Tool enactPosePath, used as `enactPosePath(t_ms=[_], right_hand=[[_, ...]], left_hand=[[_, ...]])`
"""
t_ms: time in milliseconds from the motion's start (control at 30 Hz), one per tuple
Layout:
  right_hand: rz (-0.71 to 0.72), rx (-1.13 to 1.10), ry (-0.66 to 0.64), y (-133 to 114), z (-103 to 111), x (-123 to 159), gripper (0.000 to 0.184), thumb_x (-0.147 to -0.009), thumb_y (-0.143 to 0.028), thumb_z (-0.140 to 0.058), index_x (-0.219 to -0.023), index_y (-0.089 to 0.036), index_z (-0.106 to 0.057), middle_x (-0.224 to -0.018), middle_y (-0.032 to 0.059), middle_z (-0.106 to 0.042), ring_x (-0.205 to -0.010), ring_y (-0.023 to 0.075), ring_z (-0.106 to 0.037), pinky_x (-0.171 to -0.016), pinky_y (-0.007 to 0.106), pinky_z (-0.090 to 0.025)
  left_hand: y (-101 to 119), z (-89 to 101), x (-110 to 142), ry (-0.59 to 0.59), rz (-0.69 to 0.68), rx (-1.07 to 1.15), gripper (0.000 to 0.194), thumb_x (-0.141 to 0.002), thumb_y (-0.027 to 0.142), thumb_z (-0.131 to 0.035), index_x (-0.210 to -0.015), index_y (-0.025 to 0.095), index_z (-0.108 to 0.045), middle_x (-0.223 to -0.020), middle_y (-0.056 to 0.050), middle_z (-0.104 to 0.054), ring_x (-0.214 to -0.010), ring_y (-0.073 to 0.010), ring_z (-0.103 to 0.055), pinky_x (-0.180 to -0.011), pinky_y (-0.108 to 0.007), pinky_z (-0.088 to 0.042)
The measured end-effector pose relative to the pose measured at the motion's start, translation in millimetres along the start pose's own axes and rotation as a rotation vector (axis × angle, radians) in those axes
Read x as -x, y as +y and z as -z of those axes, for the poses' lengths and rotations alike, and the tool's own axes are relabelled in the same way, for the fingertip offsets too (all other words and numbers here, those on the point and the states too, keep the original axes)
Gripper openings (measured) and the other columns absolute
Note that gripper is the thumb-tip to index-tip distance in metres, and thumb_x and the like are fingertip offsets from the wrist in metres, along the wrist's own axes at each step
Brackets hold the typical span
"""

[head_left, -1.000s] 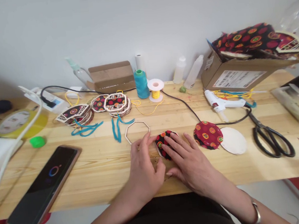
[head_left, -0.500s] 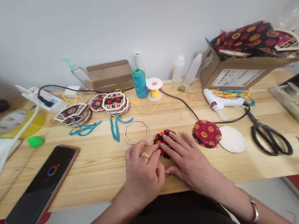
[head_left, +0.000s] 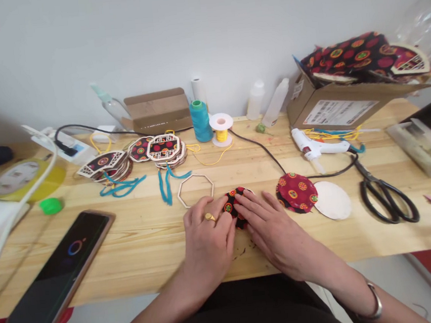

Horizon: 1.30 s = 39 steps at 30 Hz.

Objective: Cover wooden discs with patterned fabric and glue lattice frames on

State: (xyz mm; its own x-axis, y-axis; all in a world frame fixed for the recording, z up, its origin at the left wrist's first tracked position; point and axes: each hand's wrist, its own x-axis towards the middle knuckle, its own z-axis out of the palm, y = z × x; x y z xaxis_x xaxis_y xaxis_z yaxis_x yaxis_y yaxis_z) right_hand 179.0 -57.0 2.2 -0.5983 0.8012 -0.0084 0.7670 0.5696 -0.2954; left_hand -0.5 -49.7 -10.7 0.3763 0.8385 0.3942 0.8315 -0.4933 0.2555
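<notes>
A black fabric piece with red and orange flower patterns (head_left: 232,206) lies on the table before me, partly covered by my hands. My right hand (head_left: 271,224) rests flat across its right side with the fingers stretched out. At its left edge is my left hand (head_left: 209,235), wearing a gold ring, its fingers curled and their tips partly hidden; I cannot see anything held in them. Just beyond the left hand lies a thin wooden octagon frame (head_left: 180,190). Right of the right hand, a dark red patterned fabric disc (head_left: 298,192) overlaps a white disc (head_left: 332,201).
Black-handled scissors (head_left: 389,200) and a white glue gun (head_left: 317,146) lie to the right. A carton (head_left: 332,107) holds patterned fabric. Finished ornaments (head_left: 164,148), a teal thread cone (head_left: 200,122) and a yellow spool (head_left: 221,130) stand behind. A phone (head_left: 60,273) lies left.
My left hand has shifted slightly, with its fingers drawn back from the fabric's middle. The right thumb has moved in toward the fingers, exposing dark scraps on the table.
</notes>
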Motion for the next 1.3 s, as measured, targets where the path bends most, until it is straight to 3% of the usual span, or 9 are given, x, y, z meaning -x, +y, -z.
enactPosePath(t_ms=[233,367,733,1100,1300], right_hand=[[-0.02,0.035,0.09,-0.8,-5.7,-2.2,0.048,-0.093,-0.017,-0.035,-0.14,-0.01,-0.039,-0.15,0.0094,-0.034,-0.142,0.0239,-0.022,-0.113,0.052,-0.026],[-0.044,0.045,0.105,-3.0,0.2,-6.3,0.048,-0.096,-0.022,-0.034,-0.142,-0.011,-0.036,-0.151,0.009,-0.031,-0.142,0.0244,-0.021,-0.111,0.054,-0.027],[-0.059,0.127,0.013,5.2,-9.1,-5.9,0.075,-0.091,-0.056,-0.041,-0.145,-0.007,-0.025,-0.154,0.0125,-0.018,-0.143,0.0271,-0.016,-0.111,0.062,-0.017],[-0.142,0.213,0.126,17.7,-8.4,0.3,0.088,-0.086,-0.069,-0.033,-0.144,-0.003,-0.029,-0.151,0.0176,-0.027,-0.141,0.0335,-0.017,-0.111,0.061,-0.011],[-0.218,0.235,0.267,28.6,-1.2,16.2,0.083,-0.09,-0.064,-0.028,-0.143,-0.001,-0.03,-0.152,0.0193,-0.026,-0.142,0.0334,-0.014,-0.111,0.056,-0.016]], left_hand=[[1.2,-2.0,-0.3,-0.025,-0.008,-0.055,0.023,-0.086,0.013,-0.053,-0.107,0.016,-0.062,-0.121,-0.007,-0.065,-0.116,-0.0329,-0.048,-0.091,-0.051,-0.037],[1.5,-2.9,0.7,-0.002,-0.009,-0.058,0.02,-0.085,0.013,-0.054,-0.103,0.015,-0.063,-0.121,-0.007,-0.065,-0.115,-0.0324,-0.048,-0.092,-0.05,-0.036],[3.2,-1.3,0.6,0.033,0.006,-0.103,0.024,-0.086,0.02,-0.057,-0.108,0.015,-0.063,-0.113,-0.007,-0.069,-0.11,-0.0312,-0.054,-0.086,-0.047,-0.036],[2.4,-2.3,0.9,0.012,0.028,-0.079,0.022,-0.086,0.021,-0.056,-0.106,0.015,-0.063,-0.11,-0.008,-0.07,-0.111,-0.0321,-0.053,-0.088,-0.049,-0.038],[2.1,-1.0,1.0,0.0,0.042,-0.033,0.006,-0.085,0.02,-0.056,-0.087,0.017,-0.061,-0.12,-0.003,-0.067,-0.114,-0.032,-0.05,-0.093,-0.05,-0.037]])
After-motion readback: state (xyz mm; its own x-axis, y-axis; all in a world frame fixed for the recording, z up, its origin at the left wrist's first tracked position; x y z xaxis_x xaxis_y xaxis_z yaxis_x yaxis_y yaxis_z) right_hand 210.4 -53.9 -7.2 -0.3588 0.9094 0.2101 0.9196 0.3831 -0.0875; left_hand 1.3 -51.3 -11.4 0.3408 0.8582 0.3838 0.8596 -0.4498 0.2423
